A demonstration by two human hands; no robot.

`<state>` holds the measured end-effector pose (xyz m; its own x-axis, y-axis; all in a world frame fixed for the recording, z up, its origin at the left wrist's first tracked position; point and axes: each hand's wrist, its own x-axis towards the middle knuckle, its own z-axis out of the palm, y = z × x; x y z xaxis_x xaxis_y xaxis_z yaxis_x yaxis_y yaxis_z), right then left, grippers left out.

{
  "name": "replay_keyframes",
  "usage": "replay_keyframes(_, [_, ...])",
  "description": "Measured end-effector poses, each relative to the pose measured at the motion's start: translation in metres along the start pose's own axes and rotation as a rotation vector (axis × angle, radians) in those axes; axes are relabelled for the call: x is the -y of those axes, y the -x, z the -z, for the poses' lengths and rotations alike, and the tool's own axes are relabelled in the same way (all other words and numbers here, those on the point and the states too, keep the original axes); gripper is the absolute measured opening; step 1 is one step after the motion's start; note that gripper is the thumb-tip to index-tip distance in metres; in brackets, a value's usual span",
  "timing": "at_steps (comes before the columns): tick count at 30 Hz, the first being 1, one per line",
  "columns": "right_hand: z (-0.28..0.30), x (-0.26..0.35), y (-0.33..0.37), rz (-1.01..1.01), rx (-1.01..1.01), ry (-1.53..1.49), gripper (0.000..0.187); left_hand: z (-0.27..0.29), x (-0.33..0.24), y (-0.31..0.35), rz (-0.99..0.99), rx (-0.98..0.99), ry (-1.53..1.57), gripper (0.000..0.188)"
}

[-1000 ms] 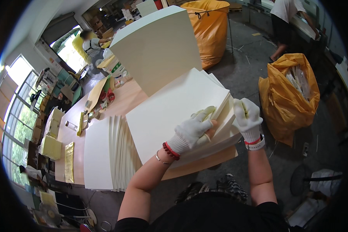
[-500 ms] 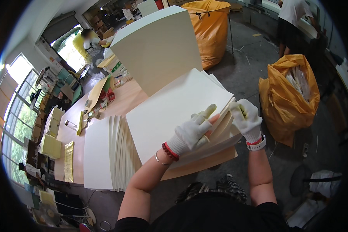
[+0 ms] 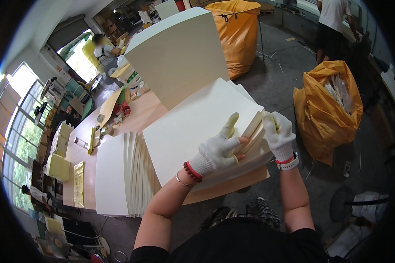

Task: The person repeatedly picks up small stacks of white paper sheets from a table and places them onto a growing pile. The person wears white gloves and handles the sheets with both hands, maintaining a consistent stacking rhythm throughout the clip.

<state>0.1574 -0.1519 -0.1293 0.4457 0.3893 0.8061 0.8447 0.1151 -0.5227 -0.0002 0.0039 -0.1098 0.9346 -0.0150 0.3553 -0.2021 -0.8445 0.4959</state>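
A stack of large white paperboard sheets lies at an angle before me, several edges fanned apart at its right side. My left hand, in a white glove with bare fingertips showing, rests at the near right edge of the stack. Its thumb is raised off the sheets and its fingers are stretched out against the fanned edges. At the right corner, my right hand, also gloved, has its fingers curled closed on the sheets' corner. Beneath the stack, a brown board sticks out.
Fanned white sheets lie to the left on the pinkish table. A tall block of boards stands behind. An orange sack sits on the floor at right, another orange sack farther back. Other people work in the distance.
My left thumb has lifted and spread away from the fingers. The sheet edges beside it show wider apart. My right hand has shifted slightly left, still at the corner.
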Motion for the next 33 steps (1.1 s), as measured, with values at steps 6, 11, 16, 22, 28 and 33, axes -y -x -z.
replay_keyframes(6, [0.002, 0.004, -0.003, 0.012, 0.006, -0.029, 0.012, 0.006, -0.013, -0.005, -0.033, 0.078, -0.111, 0.050])
replay_keyframes(11, [-0.001, 0.003, -0.003, -0.024, -0.030, 0.022, 0.012, 0.007, -0.006, -0.007, -0.009, 0.110, -0.012, 0.041])
replay_keyframes(16, [-0.003, 0.001, -0.004, 0.006, -0.036, 0.053, 0.013, 0.001, -0.008, -0.002, 0.003, -0.015, -0.023, 0.041])
replay_keyframes(22, [0.000, 0.004, -0.002, -0.207, 0.010, -0.145, 0.012, -0.002, -0.001, -0.001, -0.052, -0.047, -0.006, 0.048])
replay_keyframes(28, [0.000, 0.005, -0.002, -0.140, -0.010, -0.152, 0.012, 0.007, -0.011, -0.006, -0.072, 0.104, -0.076, 0.054])
replay_keyframes(33, [-0.001, 0.002, -0.001, -0.108, -0.044, -0.112, 0.011, 0.005, -0.009, -0.004, 0.001, 0.062, -0.021, 0.042])
